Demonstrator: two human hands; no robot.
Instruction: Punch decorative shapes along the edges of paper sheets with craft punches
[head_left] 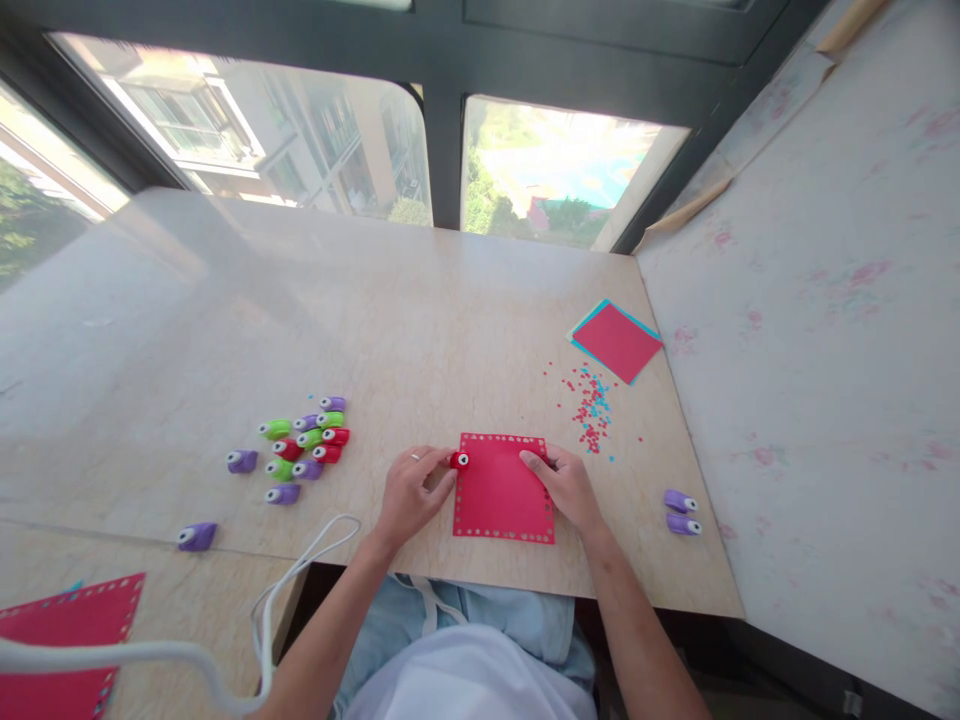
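A square sheet of red paper [502,495] lies in front of me, with small punched holes running along its edges. My left hand [420,492] is closed on a small red craft punch [460,460], which sits at the sheet's left edge near the upper corner. On the opposite side, my right hand [566,485] grips the sheet's upper right edge, thumb on top and fingers underneath. Whether the punch is pressed down cannot be seen.
Several purple, green and red craft punches [307,440] cluster at left; two purple punches [681,512] stand at right. Paper confetti [592,410] lies beyond my right hand, near stacked coloured paper [619,342]. A white cable [270,620] and another punched red sheet [60,640] are lower left.
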